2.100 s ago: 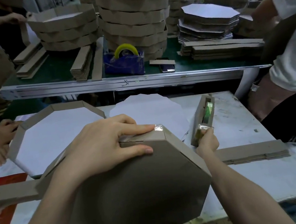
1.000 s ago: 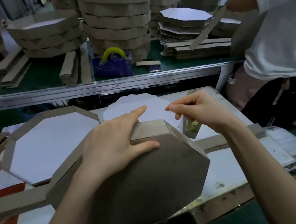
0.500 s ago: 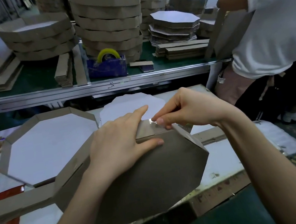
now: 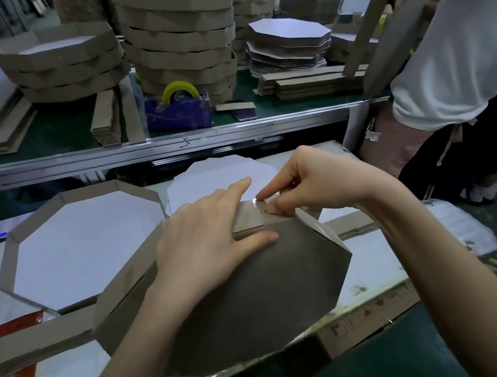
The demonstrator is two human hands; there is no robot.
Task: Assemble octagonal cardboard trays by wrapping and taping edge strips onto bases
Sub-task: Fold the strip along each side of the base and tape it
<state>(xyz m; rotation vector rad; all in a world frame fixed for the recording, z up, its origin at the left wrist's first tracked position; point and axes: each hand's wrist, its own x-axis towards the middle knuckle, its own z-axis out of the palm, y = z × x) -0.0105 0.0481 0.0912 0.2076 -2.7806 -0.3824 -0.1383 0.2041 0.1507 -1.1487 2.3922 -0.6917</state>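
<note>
The upturned tray (image 4: 257, 300) leans at the counter's (image 4: 379, 252) near edge. The left hand (image 4: 203, 243) lies flat with straight fingers, pressing its edge strip (image 4: 250, 218). The right hand (image 4: 310, 182), fingers curled, pinches clear tape (image 4: 257, 201) onto that strip. A second tray (image 4: 87, 238) sits just beside it.

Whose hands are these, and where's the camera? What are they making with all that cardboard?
No machine here, just a person. The camera sits on their head, looking down, so you see their own two hands. On the white table lies a brown eight-sided cardboard tray, upside down. The left hand presses its edge strip in place; the right hand pinches clear tape onto it. Beside it rests a finished tray, white inside. Behind, more trays are stacked.
</note>
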